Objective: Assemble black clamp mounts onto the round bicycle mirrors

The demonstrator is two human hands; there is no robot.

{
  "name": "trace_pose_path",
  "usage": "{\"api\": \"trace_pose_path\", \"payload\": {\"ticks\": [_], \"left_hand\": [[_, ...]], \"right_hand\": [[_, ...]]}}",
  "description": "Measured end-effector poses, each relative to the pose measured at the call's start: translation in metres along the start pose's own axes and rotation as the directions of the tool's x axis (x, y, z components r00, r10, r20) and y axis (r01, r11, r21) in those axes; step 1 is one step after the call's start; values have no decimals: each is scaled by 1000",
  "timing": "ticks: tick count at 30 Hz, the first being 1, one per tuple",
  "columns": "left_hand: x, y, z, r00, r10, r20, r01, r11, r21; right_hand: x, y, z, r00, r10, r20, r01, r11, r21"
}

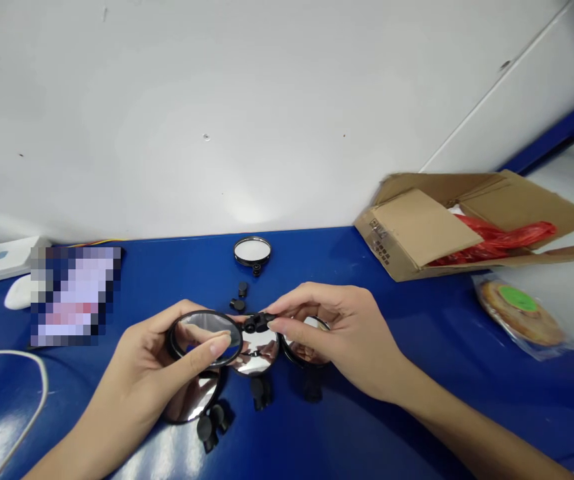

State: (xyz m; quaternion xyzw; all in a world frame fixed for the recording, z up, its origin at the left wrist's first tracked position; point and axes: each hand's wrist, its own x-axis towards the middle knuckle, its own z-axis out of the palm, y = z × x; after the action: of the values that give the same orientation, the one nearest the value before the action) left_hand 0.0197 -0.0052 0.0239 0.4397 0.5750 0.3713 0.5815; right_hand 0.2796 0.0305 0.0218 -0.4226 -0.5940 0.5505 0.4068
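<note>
My left hand [154, 373] grips a round black-rimmed mirror [201, 337], its thumb on the glass. The fingertips of my right hand [341, 333] pinch a small black joint piece [259, 323] at that mirror's right edge. Below my hands lie other round mirrors: one [194, 398] at the left, one [257, 353] in the middle, and one [307, 347] partly under my right hand. Several black clamp pieces [207, 430] are near them. Two small black pieces [239, 305] sit beyond my hands, and another round mirror [252, 251] lies farther back.
On the right stands an open cardboard box [407, 233] with red plastic inside, beside a wrapped round item [521, 310] with a green label. A blurred flat device [74, 293], a white mouse [21, 292] and a white cable [41, 380] are on the left.
</note>
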Motion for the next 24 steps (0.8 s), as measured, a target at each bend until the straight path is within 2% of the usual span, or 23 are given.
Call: {"api": "trace_pose_path", "payload": {"ticks": [6,14,21,24], "left_hand": [[-5,1,2,999,21,-25,-20,999,41],[-12,-3,7,997,49,-63,-47,998,34],[-14,-5,9,980,181,-85,-172,980,104],[-15,-7,10,977,184,-108,-172,979,111]], "right_hand": [[1,1,-3,1000,-21,18,21,1000,7],[0,4,-4,974,-223,28,223,975,26],[-5,3,2,938,-346,18,346,937,-51],[-5,2,4,949,-316,10,316,949,-2]]}}
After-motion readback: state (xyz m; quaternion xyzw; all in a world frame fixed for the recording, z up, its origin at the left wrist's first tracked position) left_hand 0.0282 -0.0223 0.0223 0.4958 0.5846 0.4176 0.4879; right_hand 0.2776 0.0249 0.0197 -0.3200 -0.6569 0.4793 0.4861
